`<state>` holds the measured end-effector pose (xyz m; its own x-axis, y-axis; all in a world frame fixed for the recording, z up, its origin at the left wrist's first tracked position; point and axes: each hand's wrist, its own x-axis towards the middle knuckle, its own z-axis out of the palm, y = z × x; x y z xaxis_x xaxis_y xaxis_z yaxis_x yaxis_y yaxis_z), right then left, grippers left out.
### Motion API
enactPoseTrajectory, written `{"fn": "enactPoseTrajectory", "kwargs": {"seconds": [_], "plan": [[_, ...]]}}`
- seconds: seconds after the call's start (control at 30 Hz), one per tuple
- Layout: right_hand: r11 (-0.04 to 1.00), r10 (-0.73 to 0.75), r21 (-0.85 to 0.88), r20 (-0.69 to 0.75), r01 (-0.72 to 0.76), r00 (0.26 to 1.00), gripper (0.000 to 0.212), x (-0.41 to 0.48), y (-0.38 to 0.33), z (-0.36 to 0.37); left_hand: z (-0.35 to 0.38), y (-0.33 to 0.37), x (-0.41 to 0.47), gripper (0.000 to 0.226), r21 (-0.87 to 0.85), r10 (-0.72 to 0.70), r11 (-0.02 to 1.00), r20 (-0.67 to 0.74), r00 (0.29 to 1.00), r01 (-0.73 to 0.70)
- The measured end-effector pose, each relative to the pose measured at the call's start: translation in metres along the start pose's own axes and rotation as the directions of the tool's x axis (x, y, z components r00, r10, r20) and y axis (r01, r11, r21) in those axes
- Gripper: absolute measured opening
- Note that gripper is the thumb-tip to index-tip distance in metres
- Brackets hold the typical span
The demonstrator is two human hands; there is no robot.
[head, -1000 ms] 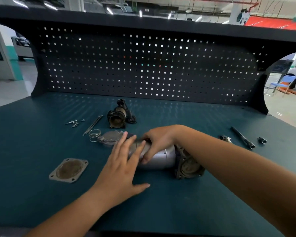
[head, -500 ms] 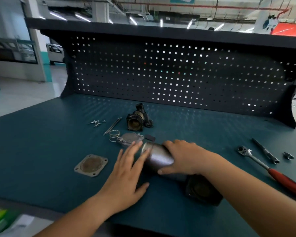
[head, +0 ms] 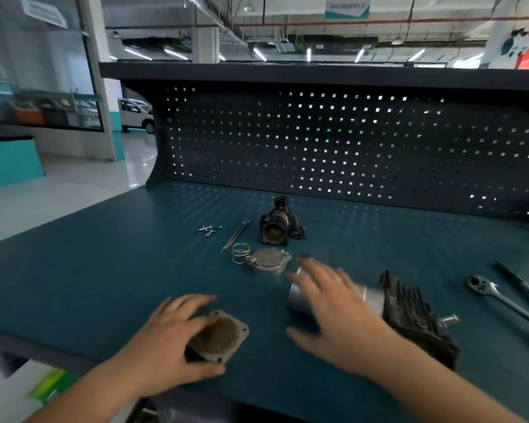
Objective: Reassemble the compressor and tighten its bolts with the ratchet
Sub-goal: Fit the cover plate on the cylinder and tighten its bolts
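We're at the refit stage; no bolts are in yet. Our left hand (head: 171,334) has the square end plate (head: 223,334) at the near left of the bench (head: 89,270). The thumb is on the plate's near edge and the fingers lie over its far-left edge, so it's pinched btwn them. Whether it's off the surface, we can't tell.

The compressor (head: 374,296) lies on its side near centre-right, black finned head (head: 409,315) to the right, silver barrel (head: 297,300) to the left. Our right hand (head: 333,309) is spread over that barrel, fingers apart and gripping nothing. It's blurred, so touching vs. just above we can't tell.

Parts waiting farther back: a round cap (head: 268,261) w/ a spring (head: 240,253) just beside it on the left, long bolts (head: 235,236), small screws (head: 208,230) and a black housing (head: 277,224). The ratchet (head: 495,297) lies at the right, well apart from both hands, w/ an extension bar (head: 519,285) beyond it.

Next, prob.: bring the plate to the compressor's open end while the right hand steadies the barrel so it can't roll. The corner holes need lining up w/ the body's before any bolt goes in. We'd start the bolts by hand and use the ratchet last.
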<state>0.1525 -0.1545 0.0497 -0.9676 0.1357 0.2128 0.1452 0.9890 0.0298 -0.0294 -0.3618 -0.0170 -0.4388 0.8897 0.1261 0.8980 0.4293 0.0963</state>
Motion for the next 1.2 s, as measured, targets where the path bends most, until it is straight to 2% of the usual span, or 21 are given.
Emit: {"fn": "enactPoseTrajectory", "kwargs": {"seconds": [0.07,0.1,0.17,0.23,0.27,0.3,0.37,0.43,0.5,0.57,0.63,0.73,0.8,0.93,1.0,1.1,1.2], "plan": [[0.981,-0.122,0.160,0.063,0.110,0.991,0.080,-0.009,-0.025,0.009,0.000,0.007,-0.011,0.107,-0.078,0.090,0.993,0.060,0.994,-0.085],[0.971,-0.140,0.211,0.130,0.111,0.982,0.078,-0.011,-0.033,0.012,0.000,0.011,-0.016,0.099,-0.108,0.140,0.985,0.060,0.988,-0.133],[0.974,-0.128,0.211,0.195,0.086,0.972,0.073,-0.020,-0.047,0.024,0.000,0.018,-0.023,0.068,-0.092,0.258,0.960,-0.066,0.964,-0.264],[0.995,-0.092,0.034,0.078,0.090,0.993,0.060,-0.034,-0.057,0.039,0.000,0.024,-0.028,0.042,-0.075,0.366,0.917,-0.228,0.902,-0.391],[0.999,-0.031,-0.019,0.004,0.032,0.999,0.051,-0.043,-0.061,0.042,0.001,0.028,-0.029,0.034,-0.089,0.407,0.889,-0.294,0.865,-0.449],[0.999,0.029,-0.022,-0.092,-0.031,0.995,0.043,-0.052,-0.063,0.043,0.004,0.032,-0.030,0.030,-0.089,0.443,0.860,-0.354,0.823,-0.502],[0.997,0.032,0.075,-0.265,-0.013,0.964,0.034,-0.073,-0.058,0.050,0.007,0.046,-0.026,0.031,-0.091,0.469,0.822,-0.452,0.759,-0.562],[0.941,0.066,0.330,-0.401,0.076,0.914,0.022,-0.091,-0.042,0.052,0.009,0.069,-0.018,0.031,-0.196,0.411,0.792,-0.532,0.741,-0.579],[0.851,0.288,0.525,-0.503,0.023,0.815,0.014,-0.109,-0.023,0.050,0.009,0.100,-0.007,0.027,-0.348,0.322,0.734,-0.577,0.750,-0.583],[0.765,0.476,0.640,-0.486,-0.072,0.733,0.024,-0.128,-0.005,0.049,0.009,0.133,0.010,0.014,-0.454,0.264,0.678,-0.584,0.768,-0.578],[0.693,0.603,0.708,-0.469,-0.133,0.646,0.040,-0.143,0.015,0.046,0.010,0.163,0.030,0.016,-0.538,0.222,0.626,-0.571,0.790,-0.565],[0.576,0.713,0.809,-0.428,-0.116,0.556,0.036,-0.155,0.045,0.043,0.011,0.195,0.058,0.021,-0.598,0.193,0.586,-0.552,0.811,-0.547],[0.541,0.746,0.829,-0.393,-0.144,0.538,0.031,-0.154,0.061,0.044,0.014,0.205,0.074,0.024,-0.581,0.189,0.609,-0.554,0.811,-0.540],[0.532,0.756,0.822,-0.352,-0.204,0.552,0.026,-0.144,0.077,0.042,0.023,0.207,0.087,0.029,-0.555,0.154,0.635,-0.590,0.792,-0.537],[0.575,0.740,0.791,-0.395,-0.209,0.544,0.026,-0.140,0.077,0.044,0.027,0.205,0.087,0.032,-0.587,0.113,0.614,-0.597,0.795,-0.528],[0.676,0.697,0.694,-0.491,-0.249,0.523,0.030,-0.138,0.076,0.046,0.029,0.204,0.087,0.048,-0.694,-0.015,0.570,-0.544,0.839,-0.440],[0.686,0.688,0.682,-0.492,-0.255,0.534,0.033,-0.136,0.077,0.047,0.032,0.204,0.088,0.051,-0.724,-0.054,0.562,-0.515,0.856,-0.400]]}}
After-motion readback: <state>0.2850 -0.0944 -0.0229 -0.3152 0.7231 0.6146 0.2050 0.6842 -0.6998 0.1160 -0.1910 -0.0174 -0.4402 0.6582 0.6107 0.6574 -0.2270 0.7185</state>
